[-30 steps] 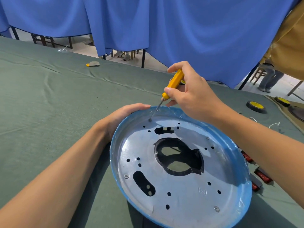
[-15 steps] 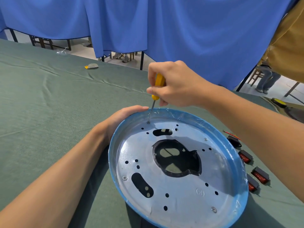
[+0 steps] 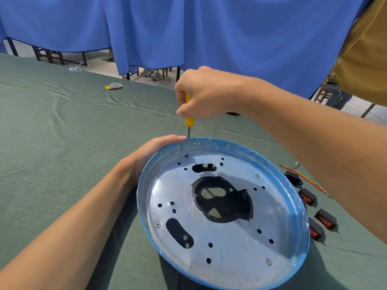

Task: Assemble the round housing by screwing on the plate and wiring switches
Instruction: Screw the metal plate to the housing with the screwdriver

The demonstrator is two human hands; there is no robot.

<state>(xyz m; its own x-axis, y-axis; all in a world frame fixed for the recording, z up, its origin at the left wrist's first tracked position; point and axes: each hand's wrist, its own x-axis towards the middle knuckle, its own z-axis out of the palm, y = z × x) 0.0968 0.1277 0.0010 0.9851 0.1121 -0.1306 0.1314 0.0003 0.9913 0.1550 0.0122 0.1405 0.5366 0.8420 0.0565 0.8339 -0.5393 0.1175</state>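
Your right hand (image 3: 206, 95) curls round the yellow screwdriver (image 3: 189, 121), tip on one of four screws (image 3: 187, 155) below your fingers; your left hand (image 3: 146, 153) grips the blue round housing (image 3: 140, 197) — silver plate (image 3: 230, 248) inside — three red switches (image 3: 307, 197) well right of your fingers.

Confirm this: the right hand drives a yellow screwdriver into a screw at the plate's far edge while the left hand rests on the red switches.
Wrong on the left hand: the head view shows it holding the blue housing's rim, not the red switches beside it. The right hand does set the yellow screwdriver on that screw.
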